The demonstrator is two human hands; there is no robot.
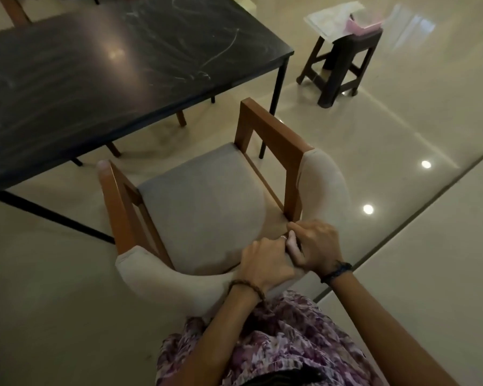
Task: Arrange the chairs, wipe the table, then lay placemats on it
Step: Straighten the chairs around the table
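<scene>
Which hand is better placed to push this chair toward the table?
Neither clearly: left hand and right hand both grip the chair backrest side by side. Pushing with both toward the table seems best.

Looking like a home dining area: dark stone-look table [129, 65] filling the upper left of the frame, cushioned wooden armchair [204, 201] standing at centre, more chair legs [180, 118] showing beneath the table, glossy cream floor tiles [388, 162] reflecting ceiling lights at right, small dark stool [343, 59] bearing papers [329, 19] at upper right
</scene>
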